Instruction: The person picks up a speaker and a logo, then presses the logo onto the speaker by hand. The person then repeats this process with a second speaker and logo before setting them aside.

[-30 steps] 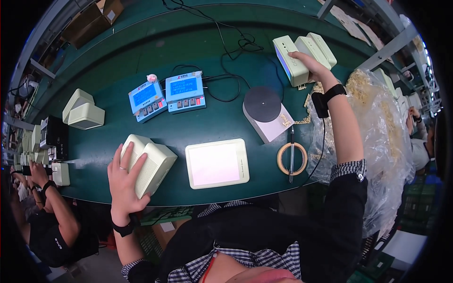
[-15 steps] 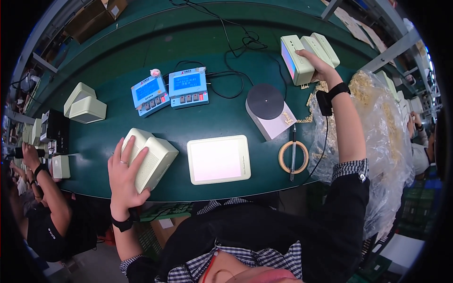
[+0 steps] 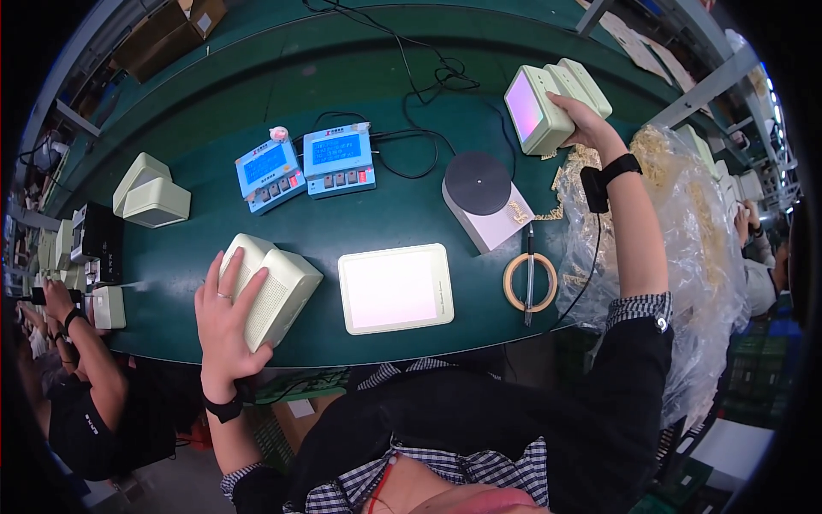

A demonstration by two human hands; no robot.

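Note:
My left hand (image 3: 229, 317) grips a pale green boxy device with a perforated face (image 3: 267, 310), fingers spread over its top and thumb at its near edge. A similar unit (image 3: 296, 281) stands pressed against its right side. At the far right, my right hand (image 3: 586, 125) is closed on the near end of another pale device (image 3: 541, 120), whose screen glows pink and purple. Two more like it (image 3: 584, 86) stand directly behind. Between my hands lies a flat pale device (image 3: 396, 289) with a bright white screen facing up.
Two blue test boxes with displays (image 3: 341, 160) sit mid-table with black cables. A grey box with a dark round turntable (image 3: 479, 184), a wooden ring with a pen (image 3: 530, 283) and a plastic bag of golden pieces (image 3: 676, 206) occupy the right. Two pale devices (image 3: 154, 199) stand left; co-workers flank the table.
The device in my right hand has turned, so more of its lit screen shows. My left hand stays on its device. The whole view has shifted slightly.

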